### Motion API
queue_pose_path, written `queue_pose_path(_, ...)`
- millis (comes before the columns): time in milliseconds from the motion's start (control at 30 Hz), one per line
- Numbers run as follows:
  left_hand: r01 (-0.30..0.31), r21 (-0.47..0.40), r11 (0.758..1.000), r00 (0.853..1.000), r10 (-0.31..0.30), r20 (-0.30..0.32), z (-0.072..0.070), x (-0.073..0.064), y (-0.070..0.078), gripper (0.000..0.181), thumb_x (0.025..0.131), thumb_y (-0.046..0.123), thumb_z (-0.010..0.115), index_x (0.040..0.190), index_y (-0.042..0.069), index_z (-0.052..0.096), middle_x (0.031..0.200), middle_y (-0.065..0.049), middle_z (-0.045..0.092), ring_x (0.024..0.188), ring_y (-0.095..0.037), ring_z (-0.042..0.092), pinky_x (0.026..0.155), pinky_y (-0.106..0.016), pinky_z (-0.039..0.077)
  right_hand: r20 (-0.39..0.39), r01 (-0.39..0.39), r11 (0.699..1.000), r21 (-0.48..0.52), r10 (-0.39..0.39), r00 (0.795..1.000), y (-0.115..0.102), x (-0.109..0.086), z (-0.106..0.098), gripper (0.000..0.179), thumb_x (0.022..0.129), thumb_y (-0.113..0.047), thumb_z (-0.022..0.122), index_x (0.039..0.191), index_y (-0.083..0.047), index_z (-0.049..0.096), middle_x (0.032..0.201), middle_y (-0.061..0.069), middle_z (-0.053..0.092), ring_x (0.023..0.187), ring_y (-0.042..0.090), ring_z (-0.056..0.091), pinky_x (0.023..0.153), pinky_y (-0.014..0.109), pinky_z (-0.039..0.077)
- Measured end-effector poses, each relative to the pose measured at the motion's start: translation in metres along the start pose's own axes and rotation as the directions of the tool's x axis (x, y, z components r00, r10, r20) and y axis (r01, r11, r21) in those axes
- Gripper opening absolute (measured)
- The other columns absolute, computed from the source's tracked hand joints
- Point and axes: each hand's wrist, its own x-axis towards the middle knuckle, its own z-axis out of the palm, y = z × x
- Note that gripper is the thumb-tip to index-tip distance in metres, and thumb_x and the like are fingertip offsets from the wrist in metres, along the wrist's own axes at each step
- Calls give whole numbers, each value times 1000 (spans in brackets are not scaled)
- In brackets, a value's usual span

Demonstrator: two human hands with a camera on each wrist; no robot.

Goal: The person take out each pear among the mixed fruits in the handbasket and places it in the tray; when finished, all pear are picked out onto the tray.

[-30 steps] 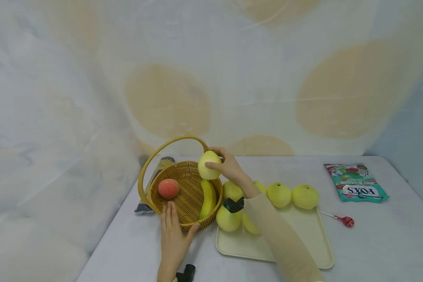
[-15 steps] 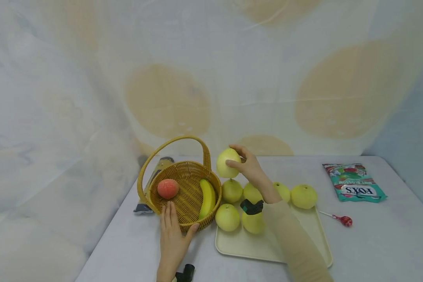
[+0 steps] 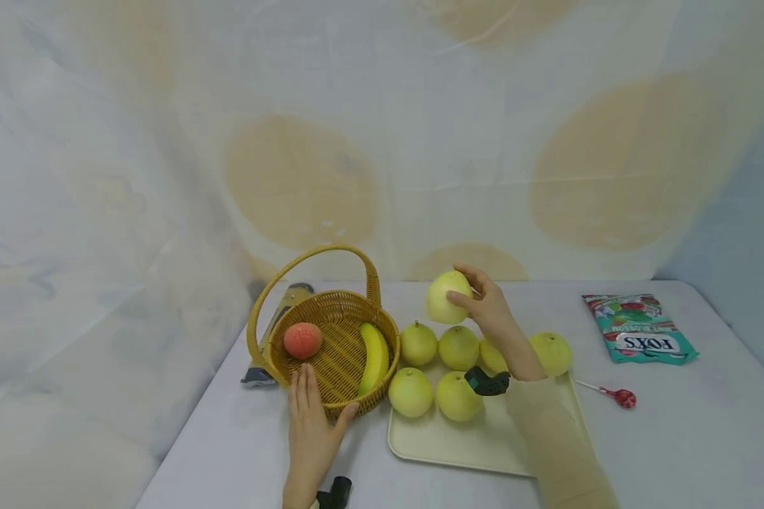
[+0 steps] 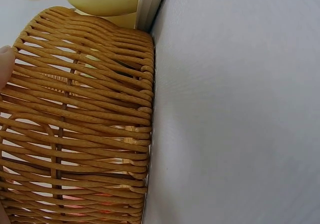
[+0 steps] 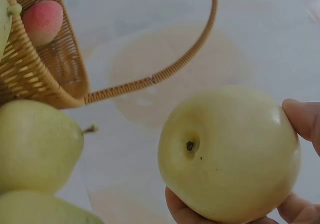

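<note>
In the head view my right hand (image 3: 498, 311) holds a pale yellow-green pear (image 3: 448, 298) up over the back of a cream tray (image 3: 446, 449). The right wrist view shows thumb and fingers around this pear (image 5: 230, 154), its dark-centred hollow facing the camera. My left hand (image 3: 312, 431) rests at the near rim of a wicker basket (image 3: 331, 302), fingers straight and thumb spread along the rim. Inside the basket lie a red peach (image 3: 302, 341) and a banana (image 3: 374, 359). Several more pears (image 3: 410, 392) sit on the tray, one partly hidden by my right forearm.
The basket's tall handle (image 3: 305, 256) arches above it. A brown and dark packet (image 3: 259, 376) lies behind its left side. To the tray's right are a red lollipop (image 3: 624, 399) and a green Fox's candy bag (image 3: 643, 329). A patterned cloth hangs behind the table.
My right hand has carried the pear rightward, from over the basket's right rim to over the tray. My left hand stays at the basket rim.
</note>
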Motion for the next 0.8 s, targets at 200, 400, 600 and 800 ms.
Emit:
queue_pose_path(200,6,-21,1000,1000,-6,-2,-1,-1,2,107,80,46,73,153,-5,14,156,-29,21,146,-44,15,113,-61,25,-27,-13,998,57,14,1000,4,-14,-25,65,97,-22,60,153,-16,28,155,13,28,119,12,54,84,18,53)
queue_pose_path(400,79,-77,994,996,-76,40,-4,-1,4,115,79,48,75,155,-1,3,162,-24,5,149,-43,8,116,-59,19,-37,-43,996,79,46,998,8,-26,-40,65,98,-22,58,153,-14,25,153,14,26,106,0,55,84,17,53)
queue_pose_path(600,80,-92,993,997,-79,8,-3,-1,2,117,78,46,77,155,-1,4,163,-21,2,148,-43,7,115,-60,20,-64,-49,996,77,54,996,10,-36,-50,63,98,-22,57,153,-14,25,155,17,24,108,-2,54,85,16,52)
queue_pose_path(800,66,-115,991,997,-70,-30,0,-1,2,104,87,40,70,155,-2,3,162,-24,3,148,-44,6,120,-54,11,-88,-57,997,52,62,994,11,-47,-59,65,99,-21,56,154,-13,23,155,19,22,106,-5,53,85,13,51)
